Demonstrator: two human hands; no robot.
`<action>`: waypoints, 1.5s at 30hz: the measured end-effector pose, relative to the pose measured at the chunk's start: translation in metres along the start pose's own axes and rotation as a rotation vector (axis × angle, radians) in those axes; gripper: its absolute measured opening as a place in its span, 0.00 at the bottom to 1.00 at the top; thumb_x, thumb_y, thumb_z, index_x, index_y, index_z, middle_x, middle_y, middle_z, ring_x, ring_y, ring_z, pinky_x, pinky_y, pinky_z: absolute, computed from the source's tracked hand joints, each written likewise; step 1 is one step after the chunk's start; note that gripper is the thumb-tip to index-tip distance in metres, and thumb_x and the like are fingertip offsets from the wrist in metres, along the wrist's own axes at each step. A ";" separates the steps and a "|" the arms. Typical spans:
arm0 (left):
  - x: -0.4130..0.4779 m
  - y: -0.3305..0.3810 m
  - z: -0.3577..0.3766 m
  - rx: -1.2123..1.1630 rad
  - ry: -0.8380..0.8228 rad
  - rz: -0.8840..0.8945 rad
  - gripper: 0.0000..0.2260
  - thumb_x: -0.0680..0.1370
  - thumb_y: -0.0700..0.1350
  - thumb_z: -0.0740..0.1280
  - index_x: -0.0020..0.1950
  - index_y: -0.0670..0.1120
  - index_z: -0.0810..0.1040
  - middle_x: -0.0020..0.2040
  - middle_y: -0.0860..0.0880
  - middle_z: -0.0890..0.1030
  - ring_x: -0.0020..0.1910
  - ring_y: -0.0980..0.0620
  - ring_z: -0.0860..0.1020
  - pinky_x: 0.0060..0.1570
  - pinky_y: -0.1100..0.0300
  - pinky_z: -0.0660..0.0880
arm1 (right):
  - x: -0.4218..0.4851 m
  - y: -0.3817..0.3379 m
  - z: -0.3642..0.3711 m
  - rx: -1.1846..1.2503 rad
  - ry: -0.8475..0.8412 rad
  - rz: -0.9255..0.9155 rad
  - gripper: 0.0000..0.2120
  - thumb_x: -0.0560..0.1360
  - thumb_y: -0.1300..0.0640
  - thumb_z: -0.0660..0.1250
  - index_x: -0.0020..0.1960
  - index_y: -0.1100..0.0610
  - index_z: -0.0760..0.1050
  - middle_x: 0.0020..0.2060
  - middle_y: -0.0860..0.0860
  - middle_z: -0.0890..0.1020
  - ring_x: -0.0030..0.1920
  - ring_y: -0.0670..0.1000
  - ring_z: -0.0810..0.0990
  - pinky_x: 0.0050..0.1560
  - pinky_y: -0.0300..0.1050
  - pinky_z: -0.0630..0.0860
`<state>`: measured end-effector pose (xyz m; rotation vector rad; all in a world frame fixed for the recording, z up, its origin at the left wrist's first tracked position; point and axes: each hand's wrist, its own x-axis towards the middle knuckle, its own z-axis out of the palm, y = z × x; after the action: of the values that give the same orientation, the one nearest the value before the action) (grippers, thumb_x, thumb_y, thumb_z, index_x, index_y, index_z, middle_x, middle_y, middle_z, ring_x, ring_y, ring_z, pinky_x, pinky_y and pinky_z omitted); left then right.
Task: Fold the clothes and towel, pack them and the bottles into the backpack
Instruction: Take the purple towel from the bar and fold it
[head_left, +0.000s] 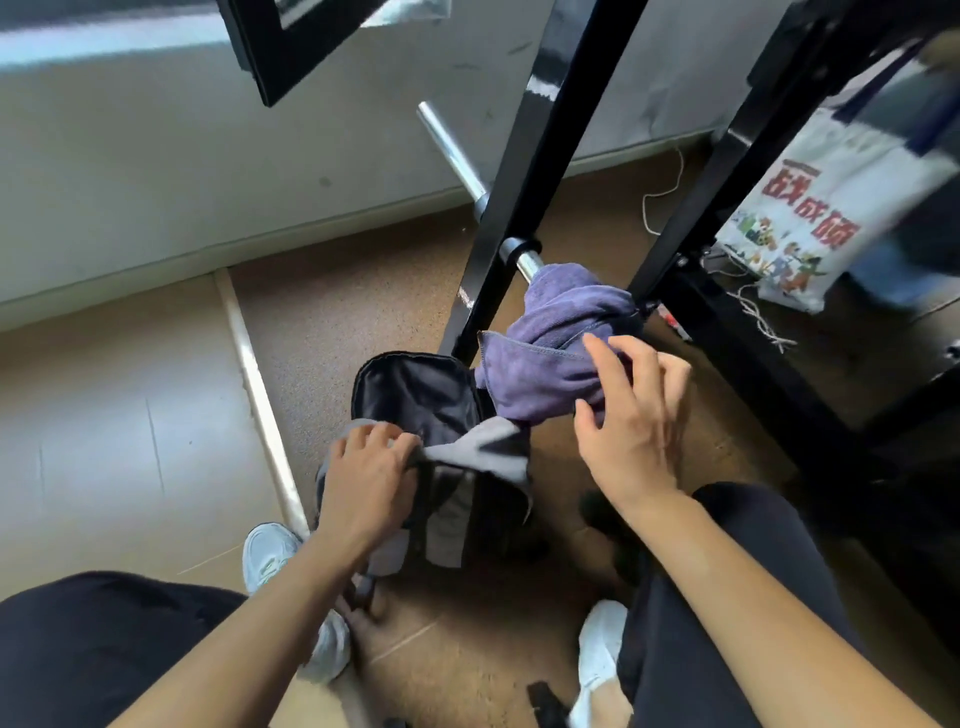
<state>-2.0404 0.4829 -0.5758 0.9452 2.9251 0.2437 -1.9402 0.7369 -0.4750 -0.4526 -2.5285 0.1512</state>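
Observation:
A black and grey backpack (441, 415) stands on the brown floor between my feet, its top unzipped and its dark lining showing. My left hand (371, 478) grips the near left rim of the opening. A purple towel (550, 343) hangs bunched over the metal bar just above and right of the opening. My right hand (631, 410) holds the towel's lower right part, thumb under the cloth and fingers over it. No bottles or other clothes show in this view.
Two slanted black frame posts (524, 171) of a rack rise behind the backpack, with a chrome barbell bar (457, 156) across them. A printed white tote bag (810, 208) hangs at the right. My white shoes (270, 556) flank the backpack. Pale floor panels lie at the left.

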 end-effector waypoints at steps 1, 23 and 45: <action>0.001 0.000 -0.001 0.016 -0.005 -0.029 0.15 0.72 0.50 0.72 0.58 0.53 0.80 0.58 0.48 0.80 0.57 0.40 0.76 0.53 0.46 0.71 | 0.007 0.005 0.000 -0.016 -0.020 0.015 0.27 0.66 0.62 0.75 0.65 0.55 0.78 0.57 0.54 0.78 0.54 0.60 0.72 0.52 0.58 0.72; 0.009 0.056 -0.072 -0.887 0.034 -0.105 0.35 0.70 0.68 0.72 0.74 0.57 0.72 0.72 0.56 0.72 0.72 0.55 0.71 0.71 0.49 0.70 | 0.071 -0.035 -0.124 1.212 -0.076 0.086 0.08 0.81 0.70 0.62 0.50 0.57 0.70 0.62 0.57 0.81 0.66 0.51 0.80 0.70 0.49 0.73; 0.078 0.102 -0.134 -2.151 0.155 -0.706 0.12 0.82 0.47 0.65 0.56 0.38 0.79 0.51 0.41 0.84 0.48 0.47 0.84 0.43 0.54 0.81 | 0.000 0.046 -0.006 0.663 -0.486 0.516 0.28 0.76 0.57 0.72 0.73 0.45 0.68 0.59 0.48 0.81 0.58 0.52 0.79 0.55 0.46 0.74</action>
<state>-2.0583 0.5927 -0.4266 -0.4591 1.1524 2.3515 -1.9239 0.7802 -0.4792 -0.8460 -2.5313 1.3845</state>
